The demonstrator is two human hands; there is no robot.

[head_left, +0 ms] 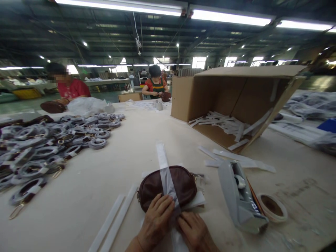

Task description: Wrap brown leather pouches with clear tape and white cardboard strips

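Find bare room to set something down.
Bare tabletop lies between the coiled straps and paired white strips, and beyond the brown bag, left of the carton. Crowded: right of the bag, among loose strips, dispenser and tape roll.

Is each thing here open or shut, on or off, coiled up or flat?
Brown bag: lying down; can't tell if it's closed.
White strip: laid across the bag.
Left hand: fingers on the strip.
Right hand: fingers bent, by the strip.
Cardboard box: open, loose strips inside.
Tape roll: flat, hole up.
Straps: coiled, heaped.
Ceiling lights: on.
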